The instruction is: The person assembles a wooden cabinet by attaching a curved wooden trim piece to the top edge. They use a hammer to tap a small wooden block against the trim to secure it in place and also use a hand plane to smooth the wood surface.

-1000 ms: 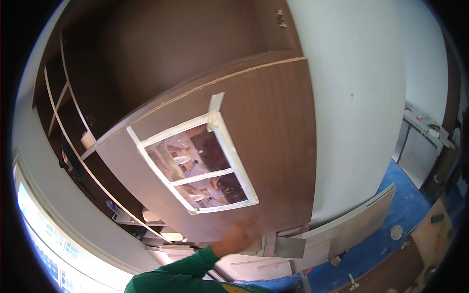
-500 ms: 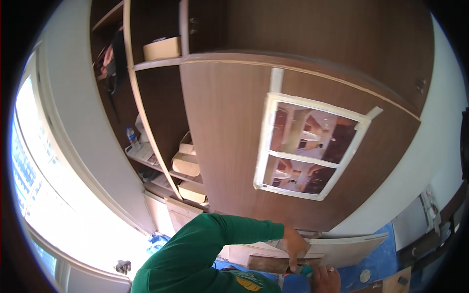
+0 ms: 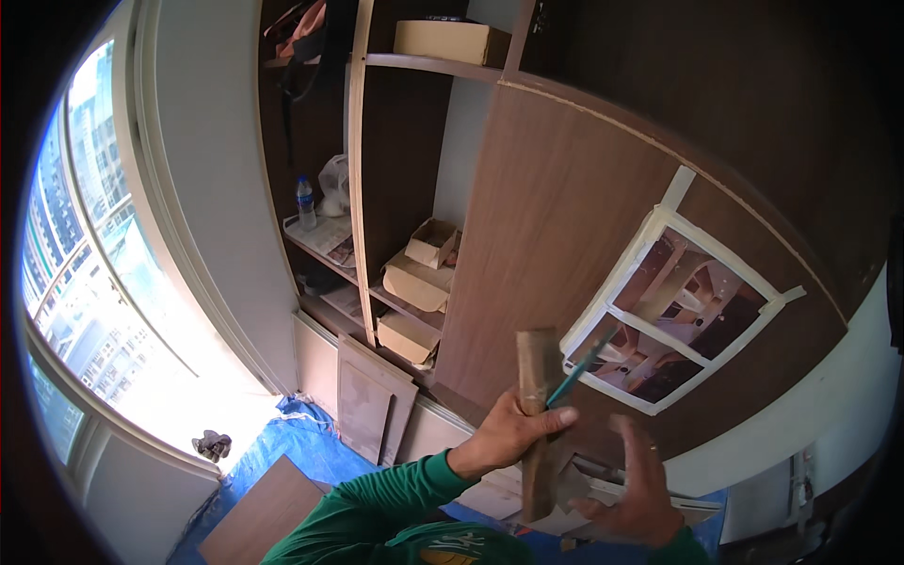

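In front of the brown cabinet panel, my left hand is closed around a narrow strip of wood, held nearly upright. The strip reaches above and below my fist. A slim teal stick-like tool, perhaps a pencil, is gripped against the strip under my thumb and slants up to the right; its exact kind is unclear. To the right of the strip's lower half is my right hand, fingers curved and apart, with nothing visible in it. Between this hand and the strip shows a pale, blurred patch I cannot make out.
Open shelves at the left hold cartons and a water bottle. Boards lean against the cabinet base. Blue sheeting covers the floor, with a brown board on it. Printed pictures are taped to the panel.
The view has swung left and both hands have come up from low near the boards. My left hand now holds the wood strip and teal tool upright; my right hand is apart from them.
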Action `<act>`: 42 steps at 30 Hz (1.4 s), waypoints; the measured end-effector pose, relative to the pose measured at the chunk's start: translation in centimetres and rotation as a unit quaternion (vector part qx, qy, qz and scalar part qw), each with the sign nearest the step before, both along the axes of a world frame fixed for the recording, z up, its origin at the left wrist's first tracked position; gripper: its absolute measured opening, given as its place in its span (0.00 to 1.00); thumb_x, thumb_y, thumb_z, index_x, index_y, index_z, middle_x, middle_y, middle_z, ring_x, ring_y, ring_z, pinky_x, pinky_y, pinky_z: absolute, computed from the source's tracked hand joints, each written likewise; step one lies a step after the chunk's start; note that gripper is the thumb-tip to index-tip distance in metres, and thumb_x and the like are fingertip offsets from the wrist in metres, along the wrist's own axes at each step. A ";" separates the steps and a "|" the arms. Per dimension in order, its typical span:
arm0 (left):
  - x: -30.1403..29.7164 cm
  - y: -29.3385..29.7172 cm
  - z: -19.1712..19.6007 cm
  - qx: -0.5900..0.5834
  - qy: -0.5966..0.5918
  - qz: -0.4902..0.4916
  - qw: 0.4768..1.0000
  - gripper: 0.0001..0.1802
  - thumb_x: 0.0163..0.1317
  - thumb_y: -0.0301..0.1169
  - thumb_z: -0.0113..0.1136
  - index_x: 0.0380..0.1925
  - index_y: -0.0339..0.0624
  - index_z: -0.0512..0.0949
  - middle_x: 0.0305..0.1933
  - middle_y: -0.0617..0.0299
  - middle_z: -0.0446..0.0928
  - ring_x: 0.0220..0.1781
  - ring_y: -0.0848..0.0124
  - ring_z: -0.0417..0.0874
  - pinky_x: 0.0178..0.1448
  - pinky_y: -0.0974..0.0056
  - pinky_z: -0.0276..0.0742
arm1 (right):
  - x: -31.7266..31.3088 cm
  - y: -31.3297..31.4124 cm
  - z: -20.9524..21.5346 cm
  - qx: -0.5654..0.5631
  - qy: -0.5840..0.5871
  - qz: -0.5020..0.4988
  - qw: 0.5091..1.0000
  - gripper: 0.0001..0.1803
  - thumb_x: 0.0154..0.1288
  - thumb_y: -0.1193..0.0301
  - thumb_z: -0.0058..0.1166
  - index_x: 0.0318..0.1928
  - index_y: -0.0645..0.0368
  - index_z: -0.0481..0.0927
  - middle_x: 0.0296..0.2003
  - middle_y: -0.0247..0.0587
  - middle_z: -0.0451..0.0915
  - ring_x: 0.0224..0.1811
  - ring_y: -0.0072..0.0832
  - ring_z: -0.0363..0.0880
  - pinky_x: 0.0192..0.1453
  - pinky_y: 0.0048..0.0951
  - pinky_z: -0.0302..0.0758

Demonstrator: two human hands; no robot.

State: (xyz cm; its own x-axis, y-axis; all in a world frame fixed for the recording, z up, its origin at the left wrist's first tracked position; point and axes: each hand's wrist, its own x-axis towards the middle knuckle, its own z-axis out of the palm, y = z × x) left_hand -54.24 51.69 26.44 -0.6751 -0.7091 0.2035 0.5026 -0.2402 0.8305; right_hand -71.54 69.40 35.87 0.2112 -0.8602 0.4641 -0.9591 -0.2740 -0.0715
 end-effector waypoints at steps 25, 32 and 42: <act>12.5 -32.0 32.9 -0.715 -0.123 0.370 0.581 0.35 0.62 0.60 0.77 0.45 0.34 0.88 0.45 0.41 0.86 0.51 0.50 0.90 0.54 0.46 0.83 | 3.9 -29.5 29.2 -0.067 0.120 -0.007 0.991 0.45 0.65 0.41 0.75 0.63 0.71 0.84 0.45 0.54 0.85 0.42 0.47 0.85 0.51 0.46 0.82; 10.8 -35.7 29.4 -0.731 -0.132 0.448 0.498 0.49 0.48 0.62 0.83 0.62 0.36 0.87 0.51 0.48 0.81 0.56 0.51 0.87 0.57 0.50 0.86 | 2.4 -31.8 26.3 -0.182 0.244 -0.013 0.953 0.40 0.67 0.44 0.73 0.64 0.67 0.85 0.47 0.48 0.83 0.51 0.45 0.83 0.56 0.43 0.82; 9.9 -35.3 28.1 -0.736 -0.100 0.481 0.466 0.42 0.54 0.60 0.82 0.59 0.38 0.87 0.44 0.48 0.85 0.49 0.48 0.87 0.52 0.48 0.83 | 2.7 -31.8 23.6 -0.289 0.331 -0.078 0.895 0.39 0.67 0.43 0.71 0.66 0.61 0.85 0.42 0.47 0.80 0.48 0.47 0.82 0.50 0.44 0.85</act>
State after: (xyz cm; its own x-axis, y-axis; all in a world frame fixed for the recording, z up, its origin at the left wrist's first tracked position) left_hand -44.33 16.35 54.57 -0.2992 0.1042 0.9485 -0.3334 0.9199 -0.2062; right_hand -68.81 37.60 59.43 0.5028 -0.5603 0.6582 -0.7690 0.0578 0.6366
